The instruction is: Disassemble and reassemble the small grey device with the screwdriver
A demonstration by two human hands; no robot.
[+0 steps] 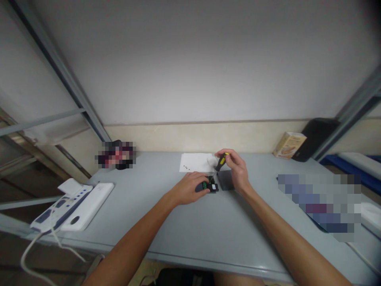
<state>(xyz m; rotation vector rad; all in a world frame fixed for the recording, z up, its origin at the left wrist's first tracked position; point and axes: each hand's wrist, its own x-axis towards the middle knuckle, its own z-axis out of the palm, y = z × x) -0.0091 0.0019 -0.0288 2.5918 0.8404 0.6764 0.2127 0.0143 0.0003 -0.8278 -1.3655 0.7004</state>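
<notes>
A small black device with a green circuit board (212, 186) lies on the grey table (178, 230) near its middle. My left hand (192, 188) is closed around the device's left side. My right hand (236, 167) grips a black and yellow screwdriver (222, 161), whose shaft slants down to the left toward the circuit board. Whether the tip touches the board is too small to tell. Under my right hand, a dark flat panel (226, 180) rests beside the device. Behind them is a white sheet (196, 159) with several tiny dark screws (186, 167) on its left part.
A white power strip (61, 206) and a white box-like item (89, 206) lie at the left. A blurred dark object (119, 155) sits at the back left. A yellow box (289, 145) leans near a black case (317, 139) at the back right.
</notes>
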